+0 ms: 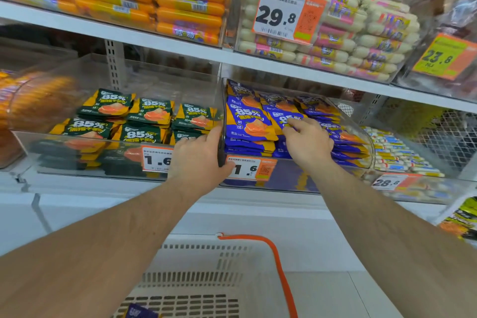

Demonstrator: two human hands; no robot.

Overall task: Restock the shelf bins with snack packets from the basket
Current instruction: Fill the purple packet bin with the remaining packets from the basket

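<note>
Two clear shelf bins stand side by side on the middle shelf. The left bin holds green snack packets; the right bin holds blue snack packets. My left hand grips the front left corner of the right bin, thumb inside its wall. My right hand reaches into that bin, fingers curled on the top blue packets. The white basket with an orange handle sits below; one blue packet shows at its bottom edge.
The upper shelf carries bins of orange sausages and white sausages with price tags. A bin of small white sticks sits right of the blue bin. A wire mesh panel is at far right.
</note>
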